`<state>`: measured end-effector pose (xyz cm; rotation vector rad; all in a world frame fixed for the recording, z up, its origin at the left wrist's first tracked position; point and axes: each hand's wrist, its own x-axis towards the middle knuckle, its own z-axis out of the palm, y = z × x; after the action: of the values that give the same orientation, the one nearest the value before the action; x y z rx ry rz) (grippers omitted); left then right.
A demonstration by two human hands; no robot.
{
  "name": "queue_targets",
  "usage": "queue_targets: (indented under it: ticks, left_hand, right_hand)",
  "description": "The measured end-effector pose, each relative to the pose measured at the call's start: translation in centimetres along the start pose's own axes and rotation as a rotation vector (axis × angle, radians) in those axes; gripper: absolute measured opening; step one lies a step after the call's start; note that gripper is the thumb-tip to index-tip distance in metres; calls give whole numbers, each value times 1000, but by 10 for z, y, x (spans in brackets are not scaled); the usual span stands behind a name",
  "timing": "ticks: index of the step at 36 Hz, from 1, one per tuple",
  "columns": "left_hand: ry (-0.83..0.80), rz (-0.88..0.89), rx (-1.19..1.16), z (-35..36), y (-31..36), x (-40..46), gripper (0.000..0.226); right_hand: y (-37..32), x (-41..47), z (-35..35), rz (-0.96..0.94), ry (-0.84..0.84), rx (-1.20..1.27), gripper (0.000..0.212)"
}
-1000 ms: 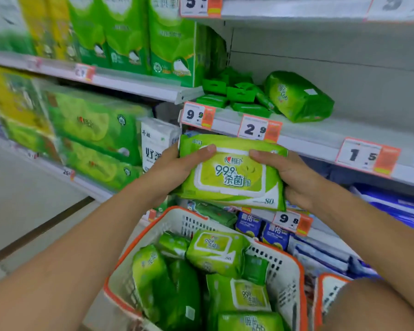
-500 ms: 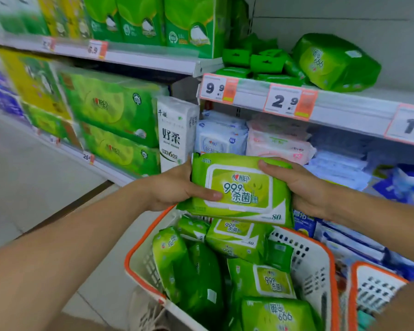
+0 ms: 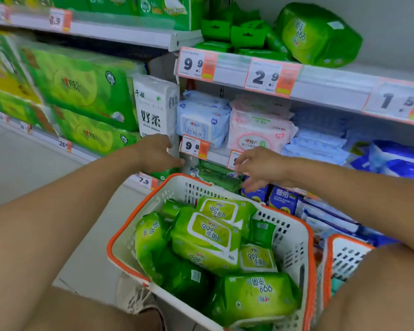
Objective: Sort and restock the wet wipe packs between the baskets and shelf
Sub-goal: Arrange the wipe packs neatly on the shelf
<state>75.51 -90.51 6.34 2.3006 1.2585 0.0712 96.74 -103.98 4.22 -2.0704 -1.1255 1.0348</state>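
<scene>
A white basket with an orange rim (image 3: 294, 244) stands below me, full of green wet wipe packs. On top lies a light green pack with a white-edged lid (image 3: 209, 237). My left hand (image 3: 157, 154) and my right hand (image 3: 261, 168) hover empty above the basket's far edge, fingers relaxed, in front of the low shelf. Dark green packs (image 3: 215, 175) lie on that low shelf between my hands. Blue (image 3: 201, 120) and pink (image 3: 258, 130) wipe packs fill the middle shelf (image 3: 320, 87). A big green pack (image 3: 318, 34) lies on the upper shelf.
A second orange-rimmed basket (image 3: 344, 256) stands at the right, partly behind my right knee. Green tissue bundles (image 3: 81, 84) and a white tissue pack (image 3: 155, 106) fill the shelves at left. Price tags (image 3: 196, 65) line the shelf edges. Grey floor lies at left.
Both hands let go of the light green pack, which now lies on top of the basket. My hands have moved forward toward the low shelf.
</scene>
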Motion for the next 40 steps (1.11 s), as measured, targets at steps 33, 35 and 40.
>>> queue_targets:
  ticks: [33, 35, 40]
  left_hand:
    - [403, 544, 454, -28, 218, 126, 43]
    - [358, 526, 467, -30, 219, 126, 43]
    - [276, 502, 37, -40, 218, 114, 42]
  right_hand:
    - [-68, 62, -278, -72, 549, 659, 59]
    - [-61, 34, -286, -45, 412, 809, 46]
    - [-50, -31, -284, -143, 269, 853, 45]
